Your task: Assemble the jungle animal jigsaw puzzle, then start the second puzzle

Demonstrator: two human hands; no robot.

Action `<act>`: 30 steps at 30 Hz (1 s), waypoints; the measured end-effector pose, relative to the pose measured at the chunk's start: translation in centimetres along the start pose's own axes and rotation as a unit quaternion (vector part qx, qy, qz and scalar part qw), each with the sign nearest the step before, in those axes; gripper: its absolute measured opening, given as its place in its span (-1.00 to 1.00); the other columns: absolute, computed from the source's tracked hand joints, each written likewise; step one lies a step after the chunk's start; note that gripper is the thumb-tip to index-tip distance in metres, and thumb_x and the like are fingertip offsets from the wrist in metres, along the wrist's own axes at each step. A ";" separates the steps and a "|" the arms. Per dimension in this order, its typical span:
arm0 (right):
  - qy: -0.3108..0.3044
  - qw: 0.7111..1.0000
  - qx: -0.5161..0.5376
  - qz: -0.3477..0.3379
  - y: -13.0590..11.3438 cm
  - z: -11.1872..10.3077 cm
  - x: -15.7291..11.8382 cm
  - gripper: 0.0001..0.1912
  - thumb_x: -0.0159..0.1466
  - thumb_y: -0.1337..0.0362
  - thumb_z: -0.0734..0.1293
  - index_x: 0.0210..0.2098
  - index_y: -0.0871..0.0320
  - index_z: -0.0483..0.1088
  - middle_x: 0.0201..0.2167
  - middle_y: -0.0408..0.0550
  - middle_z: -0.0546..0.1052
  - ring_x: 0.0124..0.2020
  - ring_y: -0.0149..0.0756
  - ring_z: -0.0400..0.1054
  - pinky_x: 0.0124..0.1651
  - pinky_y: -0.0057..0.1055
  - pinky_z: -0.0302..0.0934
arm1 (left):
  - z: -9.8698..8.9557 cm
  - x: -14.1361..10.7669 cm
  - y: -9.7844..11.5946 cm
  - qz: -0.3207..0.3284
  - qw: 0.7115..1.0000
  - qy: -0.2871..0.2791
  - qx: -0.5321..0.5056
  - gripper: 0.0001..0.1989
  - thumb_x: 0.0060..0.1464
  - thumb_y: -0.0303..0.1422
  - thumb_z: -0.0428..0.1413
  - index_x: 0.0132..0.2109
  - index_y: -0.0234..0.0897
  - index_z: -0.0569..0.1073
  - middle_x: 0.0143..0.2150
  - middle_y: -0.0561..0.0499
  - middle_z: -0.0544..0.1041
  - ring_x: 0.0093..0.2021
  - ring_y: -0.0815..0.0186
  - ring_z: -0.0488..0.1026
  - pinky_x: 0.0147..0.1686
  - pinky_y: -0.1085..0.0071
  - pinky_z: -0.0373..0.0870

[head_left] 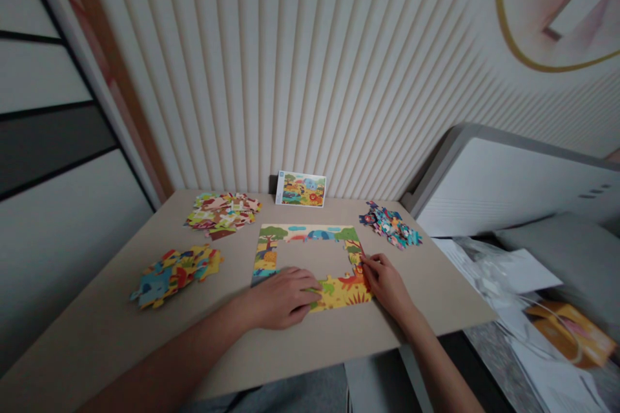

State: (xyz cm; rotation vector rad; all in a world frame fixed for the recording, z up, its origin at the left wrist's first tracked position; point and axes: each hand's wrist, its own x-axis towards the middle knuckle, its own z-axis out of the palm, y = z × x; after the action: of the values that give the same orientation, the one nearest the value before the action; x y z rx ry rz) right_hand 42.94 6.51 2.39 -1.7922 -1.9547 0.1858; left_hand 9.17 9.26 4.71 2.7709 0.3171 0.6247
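On the table lies a jigsaw puzzle [341, 297] whose border is joined into a frame around a bare middle. It shows trees, animals and yellow ground. My left hand [285, 297] lies palm down across the lower left of the border, fingers stretched out and covering part of it. At the right side of the frame, my right hand [385, 279] has its fingers bent and pinched on a puzzle piece at the edge; the fingers partly hide that piece.
Loose puzzle pieces lie in three piles: one at front left [177, 274], one at back left [225, 211] and one at back right [391, 224]. A picture card [301, 189] leans against the ribbed wall. Right of the table [310, 361] is a bed with papers and plastic wrapping.
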 end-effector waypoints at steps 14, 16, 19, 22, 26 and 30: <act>-0.003 0.998 -0.058 -0.018 -0.3 -0.5 0.1 -0.62 0.46 0.17 0.18 0.07 0.06 0.57 -0.07 0.07 0.50 -0.20 -0.22 0.48 -0.03 -0.34 0.35 | -0.1 -0.1 -0.1 0.008 0.999 -0.021 0.027 -0.70 0.23 -0.33 0.15 0.11 -0.14 0.48 0.11 -0.05 0.58 0.13 0.10 0.46 0.17 0.16 0.33; -0.004 0.998 -0.068 -0.018 -0.5 -0.6 0.0 -0.62 0.47 0.17 0.18 0.05 0.06 0.58 -0.07 0.07 0.50 -0.21 -0.23 0.48 -0.04 -0.35 0.34 | 0.0 -0.1 -0.1 0.007 0.999 -0.021 0.028 -0.69 0.23 -0.33 0.16 0.12 -0.13 0.48 0.12 -0.05 0.57 0.13 0.10 0.46 0.17 0.15 0.33; -0.017 0.998 -0.062 -0.022 -0.7 -0.7 -0.1 -0.62 0.48 0.16 0.16 0.01 0.07 0.60 -0.06 0.07 0.49 -0.21 -0.23 0.47 -0.05 -0.35 0.33 | 0.0 -0.2 -0.2 0.006 0.999 -0.021 0.026 -0.67 0.22 -0.32 0.17 0.12 -0.12 0.48 0.12 -0.05 0.58 0.13 0.10 0.46 0.16 0.16 0.33; -0.013 0.999 -0.045 -0.009 -0.5 -0.7 -0.1 -0.63 0.47 0.15 0.19 0.03 0.07 0.59 -0.05 0.08 0.48 -0.18 -0.21 0.48 -0.02 -0.33 0.32 | 0.1 -0.2 -0.3 0.006 0.999 -0.020 0.029 -0.67 0.21 -0.31 0.18 0.12 -0.11 0.48 0.12 -0.05 0.58 0.13 0.10 0.45 0.16 0.16 0.33; -0.005 0.999 -0.008 0.032 -0.1 -0.4 0.2 -0.66 0.43 0.12 0.26 0.01 0.09 0.59 -0.08 0.07 0.50 -0.16 -0.18 0.48 -0.03 -0.31 0.32 | 0.2 -0.2 -0.3 0.006 0.999 -0.027 0.031 -0.67 0.21 -0.31 0.18 0.12 -0.11 0.47 0.13 -0.04 0.57 0.14 0.10 0.45 0.18 0.15 0.32; -0.004 0.998 0.005 0.065 0.2 -0.1 0.7 -0.70 0.39 0.11 0.30 -0.08 0.10 0.61 -0.13 0.05 0.54 -0.19 -0.18 0.48 -0.05 -0.31 0.30 | -0.1 0.0 -0.2 0.004 0.999 -0.028 0.023 -0.68 0.18 -0.33 0.20 0.09 -0.11 0.49 0.11 -0.03 0.57 0.11 0.12 0.47 0.17 0.17 0.32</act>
State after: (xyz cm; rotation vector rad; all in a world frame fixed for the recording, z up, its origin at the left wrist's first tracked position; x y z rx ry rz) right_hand 43.17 7.24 2.57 -1.9159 -1.8409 0.2451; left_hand 9.06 9.43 4.69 2.8293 0.3127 0.5460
